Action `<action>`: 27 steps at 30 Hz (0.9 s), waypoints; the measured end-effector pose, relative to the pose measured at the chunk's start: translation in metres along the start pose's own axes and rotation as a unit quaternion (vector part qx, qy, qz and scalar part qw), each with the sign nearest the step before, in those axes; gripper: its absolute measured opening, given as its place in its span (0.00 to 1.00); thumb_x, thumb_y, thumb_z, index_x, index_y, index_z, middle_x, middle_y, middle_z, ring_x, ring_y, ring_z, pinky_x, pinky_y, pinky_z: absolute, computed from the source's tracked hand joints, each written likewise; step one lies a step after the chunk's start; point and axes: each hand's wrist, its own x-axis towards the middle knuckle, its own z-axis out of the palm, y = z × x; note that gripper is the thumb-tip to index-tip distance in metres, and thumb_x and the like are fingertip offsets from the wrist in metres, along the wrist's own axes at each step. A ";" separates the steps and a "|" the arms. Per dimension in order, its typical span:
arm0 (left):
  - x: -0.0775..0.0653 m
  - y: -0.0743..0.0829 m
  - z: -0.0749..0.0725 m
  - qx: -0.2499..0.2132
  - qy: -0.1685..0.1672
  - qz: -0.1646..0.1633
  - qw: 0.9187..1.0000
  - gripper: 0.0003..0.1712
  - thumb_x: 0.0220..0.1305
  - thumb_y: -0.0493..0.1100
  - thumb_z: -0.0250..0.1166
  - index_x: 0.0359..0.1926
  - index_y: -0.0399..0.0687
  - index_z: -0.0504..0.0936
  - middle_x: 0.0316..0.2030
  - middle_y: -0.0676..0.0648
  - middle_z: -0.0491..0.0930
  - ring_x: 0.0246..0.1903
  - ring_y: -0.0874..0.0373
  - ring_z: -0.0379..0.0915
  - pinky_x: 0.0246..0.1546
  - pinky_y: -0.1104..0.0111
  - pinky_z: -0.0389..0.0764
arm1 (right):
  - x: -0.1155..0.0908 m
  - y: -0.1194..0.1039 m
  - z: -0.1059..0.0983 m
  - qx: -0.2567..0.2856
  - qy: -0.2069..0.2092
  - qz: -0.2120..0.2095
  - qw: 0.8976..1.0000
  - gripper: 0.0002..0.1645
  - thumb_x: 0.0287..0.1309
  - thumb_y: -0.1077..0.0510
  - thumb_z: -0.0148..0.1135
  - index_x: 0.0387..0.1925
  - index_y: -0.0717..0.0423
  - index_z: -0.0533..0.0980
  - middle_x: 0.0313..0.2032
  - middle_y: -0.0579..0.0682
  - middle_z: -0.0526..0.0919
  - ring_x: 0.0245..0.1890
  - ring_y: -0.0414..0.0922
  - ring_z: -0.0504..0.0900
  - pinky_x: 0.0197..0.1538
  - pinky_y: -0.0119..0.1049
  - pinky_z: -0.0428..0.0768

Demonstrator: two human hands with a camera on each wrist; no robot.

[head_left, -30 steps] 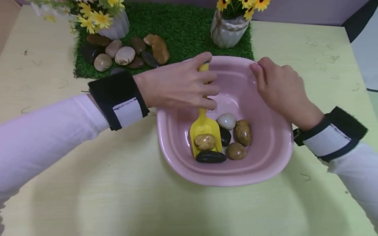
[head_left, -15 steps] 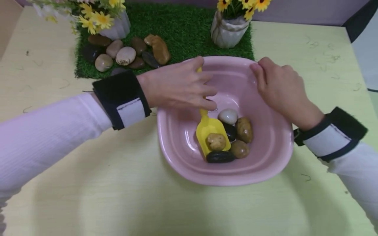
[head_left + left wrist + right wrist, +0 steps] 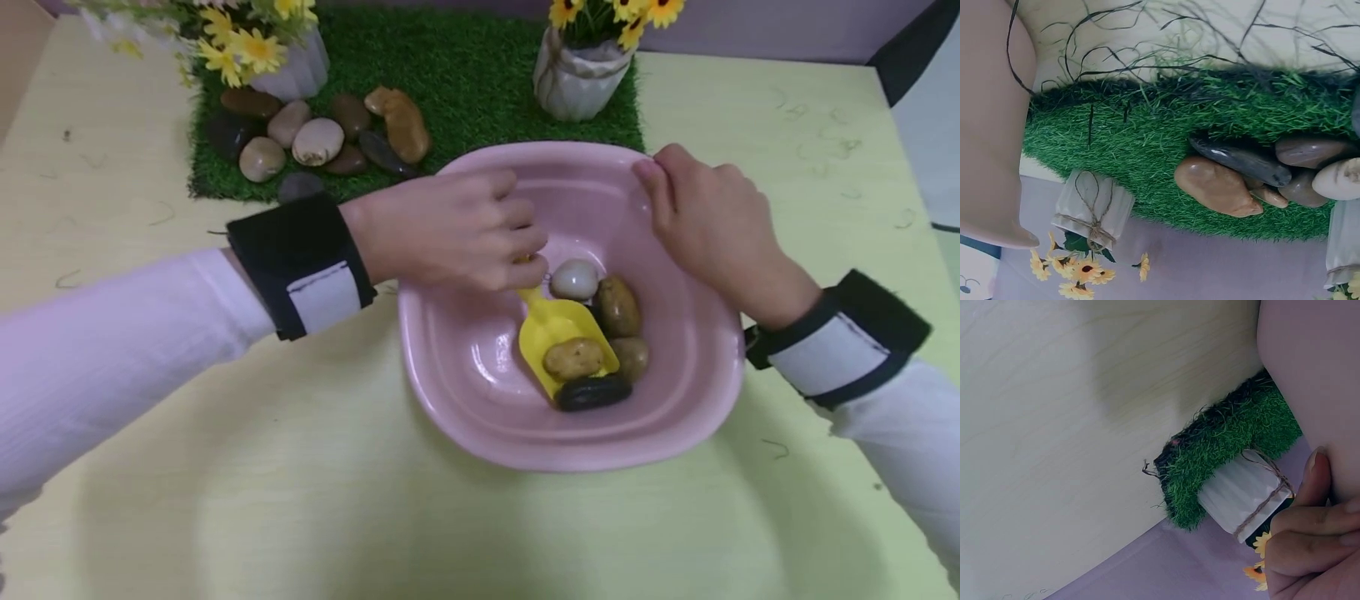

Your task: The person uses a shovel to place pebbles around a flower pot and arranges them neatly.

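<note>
My left hand (image 3: 465,233) grips the handle of a yellow scoop (image 3: 547,325) inside the pink basin (image 3: 450,400); the fingers hide most of that handle. A tan stone (image 3: 573,358) rests in the scoop's blade, and a long black stone (image 3: 594,392) lies against its front lip. To the right of the blade sit a pale grey stone (image 3: 575,279), a mottled brown stone (image 3: 619,306) and a partly covered brown stone (image 3: 632,357). With my right hand (image 3: 720,225) I hold the basin's upper right rim; its curled fingers (image 3: 1310,550) show in the right wrist view.
Behind the basin lies a green turf mat (image 3: 465,75) with a pile of stones (image 3: 318,142). A white pot (image 3: 581,79) with yellow flowers stands on it, and another flower pot (image 3: 296,71) is at the left. Dark strands (image 3: 1147,62) lie by the mat.
The scoop has shifted rightward and tilted in the basin, carrying the tan stone and pushing the black one right. My left hand has lowered slightly. My right hand stays on the rim.
</note>
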 end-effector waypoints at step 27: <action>0.006 0.002 -0.003 -0.099 -0.091 0.008 0.991 0.16 0.73 0.45 0.55 0.53 0.43 0.81 0.41 0.42 0.85 0.35 0.47 0.83 0.38 0.57 0.84 | 0.000 0.000 0.000 -0.007 0.000 -0.013 1.000 0.30 0.77 0.42 0.34 0.47 0.62 0.73 0.22 0.62 0.73 0.20 0.58 0.74 0.19 0.45 0.67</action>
